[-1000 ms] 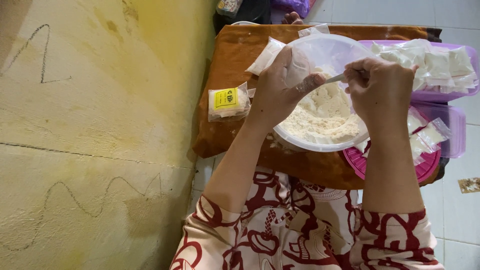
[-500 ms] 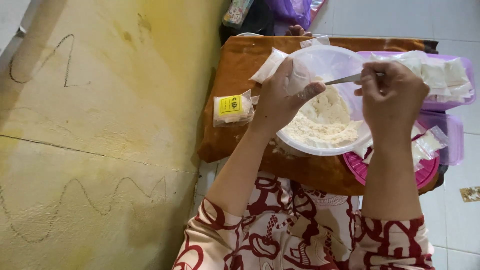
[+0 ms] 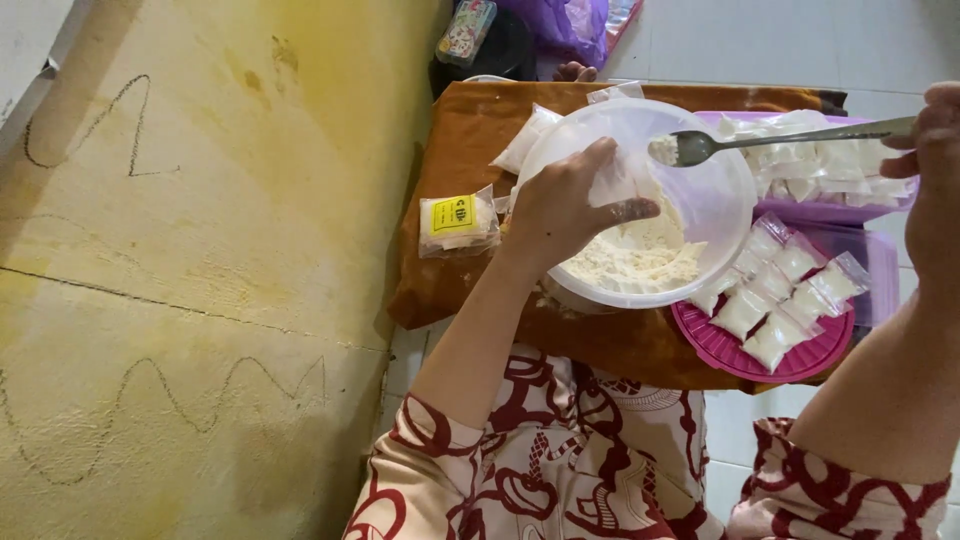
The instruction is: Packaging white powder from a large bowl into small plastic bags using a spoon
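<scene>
1. Spoon first: a long metal spoon [image 3: 780, 140] lies almost level above the round white plastic bowl [image 3: 720, 200], its long axis running side to side. Its scoop, carrying a small heap of white powder [image 3: 662, 150], points toward the yellow wall; its handle ends in the right hand [image 3: 935, 150].
2. Right hand fingers are pinched on the handle's end, at the frame's edge.
3. Left hand [image 3: 570, 205] curls over the bowl's near rim, fingers bent around a small clear plastic bag [image 3: 618, 180] held over the bowl.
4. More white powder [image 3: 640, 262] lies in the bowl's bottom.
5. Just beside the bowl, a round pink plastic lid [image 3: 800, 362] bears small filled clear packets [image 3: 780, 295]; a purple tray [image 3: 850, 212] behind holds more.
6. A packet with a yellow label [image 3: 457, 222] lies on the brown cloth-covered table [image 3: 470, 140].
7. White floor tiles [image 3: 760, 40] lie beyond; the rough yellow wall [image 3: 200, 270] bears zigzag scribbles.
</scene>
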